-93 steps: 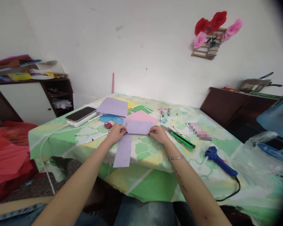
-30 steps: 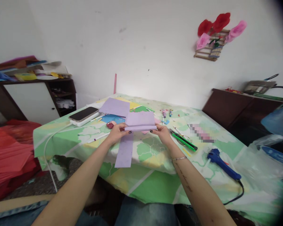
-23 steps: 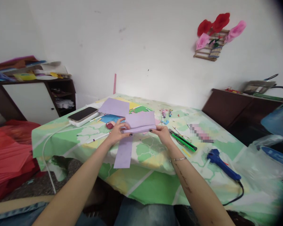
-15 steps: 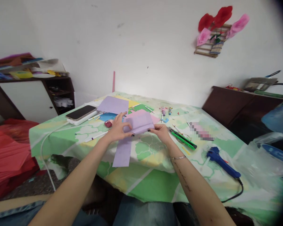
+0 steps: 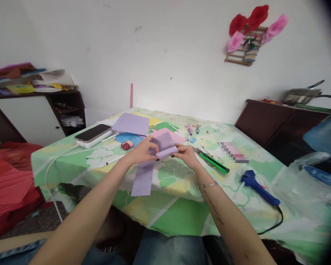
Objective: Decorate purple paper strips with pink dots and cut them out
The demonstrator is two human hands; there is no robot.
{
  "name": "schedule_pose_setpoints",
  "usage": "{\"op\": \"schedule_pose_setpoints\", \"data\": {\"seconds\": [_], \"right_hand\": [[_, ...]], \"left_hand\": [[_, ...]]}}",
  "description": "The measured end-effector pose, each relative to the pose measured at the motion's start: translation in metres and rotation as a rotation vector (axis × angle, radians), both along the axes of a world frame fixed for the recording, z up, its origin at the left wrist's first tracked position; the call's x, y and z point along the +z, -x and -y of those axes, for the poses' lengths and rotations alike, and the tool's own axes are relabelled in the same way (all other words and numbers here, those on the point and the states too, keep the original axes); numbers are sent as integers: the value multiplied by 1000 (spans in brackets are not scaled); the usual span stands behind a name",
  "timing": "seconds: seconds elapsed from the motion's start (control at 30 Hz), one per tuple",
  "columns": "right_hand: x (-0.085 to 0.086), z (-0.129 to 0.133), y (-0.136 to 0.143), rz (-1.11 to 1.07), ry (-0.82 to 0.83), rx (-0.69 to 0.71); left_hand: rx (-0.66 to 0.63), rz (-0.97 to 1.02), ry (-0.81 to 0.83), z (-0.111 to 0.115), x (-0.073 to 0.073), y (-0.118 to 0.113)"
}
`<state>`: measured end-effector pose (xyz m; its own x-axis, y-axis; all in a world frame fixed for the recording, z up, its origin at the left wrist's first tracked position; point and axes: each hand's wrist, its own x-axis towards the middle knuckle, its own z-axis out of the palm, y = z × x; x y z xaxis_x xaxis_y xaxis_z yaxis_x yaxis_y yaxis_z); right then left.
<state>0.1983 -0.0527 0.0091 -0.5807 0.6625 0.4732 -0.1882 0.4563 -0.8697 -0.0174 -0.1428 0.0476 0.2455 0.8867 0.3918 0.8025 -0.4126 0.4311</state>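
A purple paper (image 5: 165, 142) with its near edge rolled or folded over is held between my two hands above the table. My left hand (image 5: 145, 150) grips its left end, fingers curled and thumb at the near edge. At the right end, my right hand (image 5: 184, 154) pinches the fold between thumb and fingers. Beneath my left hand a purple strip (image 5: 142, 180) lies on the cloth, its far part hidden. Beyond the hands are a pink sheet (image 5: 179, 137) and a larger purple sheet (image 5: 132, 123).
A green cutter (image 5: 213, 162) and scissors lie right of my right hand. Farther right is a blue glue gun (image 5: 260, 188) with its cord. A phone (image 5: 93, 133) rests on a white box at the left. A white pen (image 5: 111, 161) lies near my left forearm.
My left fingers have curled in from the paper's far edge towards its near edge. The near edge now shows a thicker roll or fold, and the paper is tilted more.
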Motion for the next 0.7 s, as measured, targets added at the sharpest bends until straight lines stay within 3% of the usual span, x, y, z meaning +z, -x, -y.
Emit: {"op": "schedule_pose_setpoints", "data": {"seconds": [0.17,0.37,0.53,0.7], "right_hand": [[1,0,1,-119,28,-95],[4,4,1,-204,78,-133],[6,6,-1,-242,218,-92],[4,2,0,-264,245,-149]], "left_hand": [[32,92,-63,2,5,-17],[95,334,-54,0,-5,-32],[52,574,26,-2,-13,-44],[20,752,59,0,-15,-54]]}}
